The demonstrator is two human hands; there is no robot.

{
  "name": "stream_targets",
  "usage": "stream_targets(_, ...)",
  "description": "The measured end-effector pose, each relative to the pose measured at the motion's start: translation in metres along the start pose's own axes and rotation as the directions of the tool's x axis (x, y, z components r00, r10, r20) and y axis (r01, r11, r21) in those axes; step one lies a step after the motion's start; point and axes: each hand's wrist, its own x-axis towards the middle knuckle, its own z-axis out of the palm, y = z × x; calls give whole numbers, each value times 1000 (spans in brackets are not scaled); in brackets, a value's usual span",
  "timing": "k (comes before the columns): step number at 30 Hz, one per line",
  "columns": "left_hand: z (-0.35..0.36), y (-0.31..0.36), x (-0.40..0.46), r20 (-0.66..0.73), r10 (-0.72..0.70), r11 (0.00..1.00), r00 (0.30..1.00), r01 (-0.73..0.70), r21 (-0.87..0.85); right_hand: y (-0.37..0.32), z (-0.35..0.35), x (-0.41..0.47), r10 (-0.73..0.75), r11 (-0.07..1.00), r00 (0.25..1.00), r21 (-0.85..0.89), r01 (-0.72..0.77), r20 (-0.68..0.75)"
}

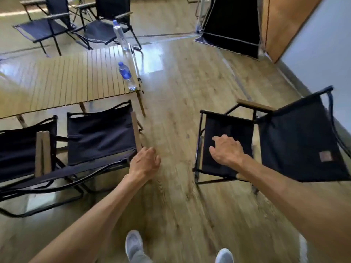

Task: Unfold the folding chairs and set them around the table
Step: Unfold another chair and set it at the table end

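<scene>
While both arms reach forward from the bottom of the frame, the left hand [145,162] hangs with fingers loosely curled just beside the rear corner of an unfolded chair [100,133], close to its wooden armrest [136,130]; whether it touches the frame I cannot tell. The right hand [227,149] lies spread, fingers relaxed, over the black seat of another chair [226,141] at centre right, whose backrest [302,141] tilts toward the right edge of the frame. A third chair [20,149] sits at the left edge, just beside the first. Both face the near edge of the slatted worktop [66,80], which carries two bottles [126,75] along its right edge. A broad strip of bare wooden floor [180,103] runs between the two nearer chairs. Two more chairs [76,25] stand beyond the worktop, upper left.
</scene>
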Motion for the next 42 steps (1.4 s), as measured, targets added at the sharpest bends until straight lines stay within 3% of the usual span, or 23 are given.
stream_targets(7,87,243,-46,118,120,988,986,-106,-115,250,-35,-51,181,983,983,-34,-181,-15)
stream_targets(14,147,411,-41,151,187,976,971,-166,-140,383,-46,-34,199,977,980,-78,-197,22)
stream_targets(18,195,467,-1,182,169,980,969,-145,-138,430,-40,13,128,984,991,-129,-121,49)
stream_targets(25,283,560,70,342,45,978,939,28,-205,510,-9,111,8,999,984,-47,0,176)
stream_targets(34,315,624,97,439,-106,958,892,211,-197,551,-48,232,-192,942,965,-242,232,179)
stream_targets(40,318,692,143,396,-276,833,876,423,-356,553,-80,343,-393,803,896,-397,444,206)
stream_targets(42,324,708,156,404,-365,770,839,515,-376,555,-81,374,-433,748,867,-438,498,246)
